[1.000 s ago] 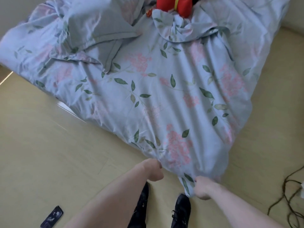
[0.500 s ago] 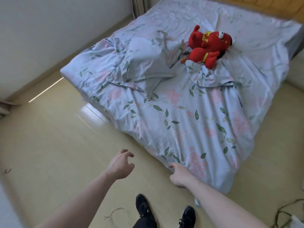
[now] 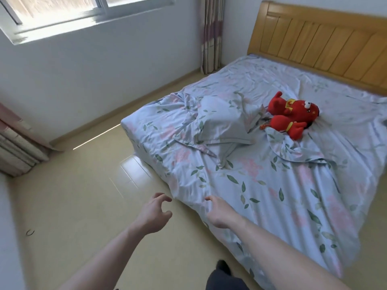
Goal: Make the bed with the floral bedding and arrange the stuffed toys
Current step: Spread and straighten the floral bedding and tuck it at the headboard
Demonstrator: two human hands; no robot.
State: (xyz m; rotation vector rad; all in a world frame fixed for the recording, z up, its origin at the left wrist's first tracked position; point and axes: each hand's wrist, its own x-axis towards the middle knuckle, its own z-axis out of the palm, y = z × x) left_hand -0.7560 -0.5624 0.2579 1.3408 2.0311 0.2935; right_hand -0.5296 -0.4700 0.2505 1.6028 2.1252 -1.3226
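Observation:
A pale blue floral duvet (image 3: 272, 189) lies crumpled over the bed, draped over the foot corner toward me. A matching floral pillow (image 3: 222, 124) sits on it, left of a red stuffed toy (image 3: 293, 116) lying on its side mid-bed. My right hand (image 3: 215, 212) rests on the duvet's near edge, fingers curled into the fabric. My left hand (image 3: 152, 212) hovers over the floor just left of that edge, fingers spread and curved, holding nothing.
The wooden headboard (image 3: 326, 40) stands at the far right. A white wall with a window (image 3: 62, 13) runs along the left, a curtain (image 3: 210, 34) in the corner. Yellowish floor (image 3: 73, 195) lies left of the bed. A folded pink-striped bundle (image 3: 18, 145) sits at far left.
My left hand let go of the duvet corner and opened. Both hands moved left along the bed's edge, and my view lifted from the corner to the whole bed.

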